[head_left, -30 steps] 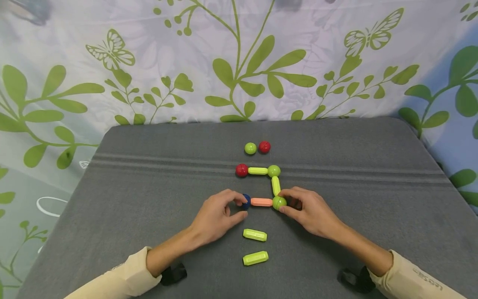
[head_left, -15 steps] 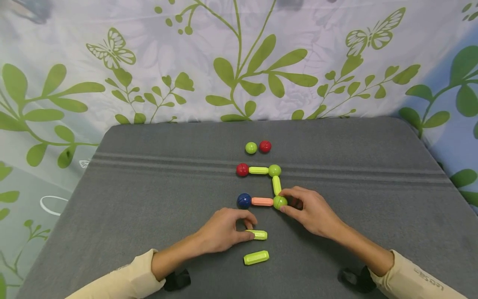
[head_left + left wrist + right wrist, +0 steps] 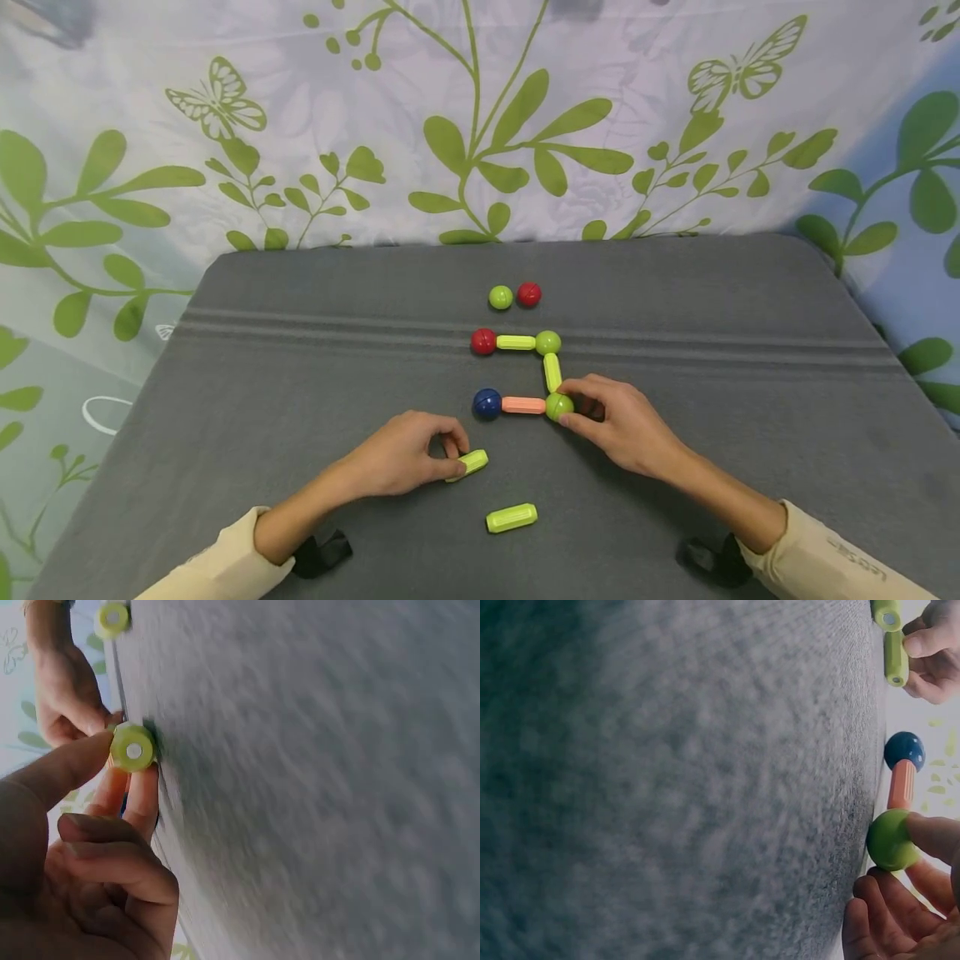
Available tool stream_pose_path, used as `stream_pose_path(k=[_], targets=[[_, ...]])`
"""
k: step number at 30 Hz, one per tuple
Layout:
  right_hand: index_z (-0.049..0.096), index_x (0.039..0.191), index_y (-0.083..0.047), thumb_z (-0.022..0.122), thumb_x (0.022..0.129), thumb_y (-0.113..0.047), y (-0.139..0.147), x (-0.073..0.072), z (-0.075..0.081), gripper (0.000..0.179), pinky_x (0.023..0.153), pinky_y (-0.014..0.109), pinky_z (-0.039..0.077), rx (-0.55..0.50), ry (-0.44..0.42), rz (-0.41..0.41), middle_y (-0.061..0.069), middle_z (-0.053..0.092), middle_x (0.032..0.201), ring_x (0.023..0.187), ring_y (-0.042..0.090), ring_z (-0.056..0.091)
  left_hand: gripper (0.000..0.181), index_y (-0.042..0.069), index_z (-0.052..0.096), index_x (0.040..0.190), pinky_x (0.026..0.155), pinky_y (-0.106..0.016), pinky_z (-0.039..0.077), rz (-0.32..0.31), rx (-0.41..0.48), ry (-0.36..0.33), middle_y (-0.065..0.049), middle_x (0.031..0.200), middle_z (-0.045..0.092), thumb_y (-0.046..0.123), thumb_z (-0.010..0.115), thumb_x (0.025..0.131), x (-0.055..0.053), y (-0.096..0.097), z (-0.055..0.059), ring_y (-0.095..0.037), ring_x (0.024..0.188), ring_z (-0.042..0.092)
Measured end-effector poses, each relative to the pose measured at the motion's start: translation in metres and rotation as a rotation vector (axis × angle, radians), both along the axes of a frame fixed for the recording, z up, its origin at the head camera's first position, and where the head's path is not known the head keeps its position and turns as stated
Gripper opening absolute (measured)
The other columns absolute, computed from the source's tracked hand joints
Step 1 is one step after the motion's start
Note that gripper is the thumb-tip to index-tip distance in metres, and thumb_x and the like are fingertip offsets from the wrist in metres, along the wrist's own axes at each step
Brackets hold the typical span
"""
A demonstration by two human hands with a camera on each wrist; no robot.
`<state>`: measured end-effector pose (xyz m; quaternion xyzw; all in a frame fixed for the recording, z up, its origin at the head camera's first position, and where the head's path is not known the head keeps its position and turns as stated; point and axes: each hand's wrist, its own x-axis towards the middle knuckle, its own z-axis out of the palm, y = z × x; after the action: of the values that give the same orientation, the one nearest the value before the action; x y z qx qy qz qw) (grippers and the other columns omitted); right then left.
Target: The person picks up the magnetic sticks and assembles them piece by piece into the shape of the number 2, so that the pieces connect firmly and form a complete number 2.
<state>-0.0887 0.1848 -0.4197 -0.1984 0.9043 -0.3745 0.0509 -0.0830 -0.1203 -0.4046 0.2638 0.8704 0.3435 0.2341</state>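
My left hand (image 3: 408,454) pinches a lime-green rod (image 3: 472,462) between thumb and fingers, close over the grey cloth. In the left wrist view that rod (image 3: 133,748) shows its end with a pale round centre. My right hand (image 3: 626,425) pinches a green ball (image 3: 559,407) at the near right corner of a joined chain. From this ball an orange rod (image 3: 523,405) runs left to a blue ball (image 3: 487,404). A lime rod (image 3: 552,372) runs back to another green ball (image 3: 548,342), and a further lime rod (image 3: 516,342) leads left to a red ball (image 3: 483,341).
Another lime rod (image 3: 512,517) lies nearer the front of the grey cloth-covered table (image 3: 300,333). Behind the chain sit a loose green ball (image 3: 501,297) and a loose red ball (image 3: 529,294). A leaf-patterned curtain (image 3: 337,125) hangs along the back edge.
My left hand left the blue ball, took hold of the farther loose lime rod, and drew it left, turning it. My right hand stayed at the green ball.
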Motion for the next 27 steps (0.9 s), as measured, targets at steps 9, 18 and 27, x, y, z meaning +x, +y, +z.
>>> stream_pose_path(k=[9, 18, 27], targets=[[0.069, 0.115, -0.013, 0.076, 0.088, -0.015, -0.0008, -0.0003, -0.0010, 0.028, 0.064, 0.027, 0.046, 0.014, 0.006, -0.010, -0.010, 0.062, 0.093, 0.075, 0.008, 0.054, 0.022, 0.020, 0.070, 0.102, 0.067, -0.027, 0.042, -0.026, 0.000, 0.055, 0.016, 0.083, 0.058, 0.024, 0.081, 0.084, 0.0015, -0.0018, -0.0035, -0.007, 0.072, 0.052], [0.069, 0.116, -0.013, 0.076, 0.089, -0.016, -0.0007, 0.0007, -0.0009, 0.027, 0.064, 0.027, 0.046, 0.011, 0.010, -0.008, -0.010, 0.061, 0.093, 0.075, 0.007, 0.053, 0.026, 0.018, 0.070, 0.112, 0.058, -0.025, 0.040, 0.019, 0.013, 0.047, 0.014, 0.081, 0.060, 0.020, 0.077, 0.088, 0.0018, 0.0030, -0.0038, -0.005, 0.061, 0.049], [0.070, 0.114, -0.015, 0.076, 0.089, -0.017, -0.0004, 0.0006, -0.0010, 0.025, 0.064, 0.027, 0.045, 0.002, 0.010, -0.004, -0.011, 0.060, 0.089, 0.074, 0.007, 0.053, 0.024, 0.017, 0.069, 0.111, 0.046, -0.024, 0.037, 0.169, 0.092, 0.081, 0.013, 0.079, 0.063, 0.022, 0.076, 0.089, 0.0006, 0.0047, -0.0031, -0.003, 0.048, 0.043]])
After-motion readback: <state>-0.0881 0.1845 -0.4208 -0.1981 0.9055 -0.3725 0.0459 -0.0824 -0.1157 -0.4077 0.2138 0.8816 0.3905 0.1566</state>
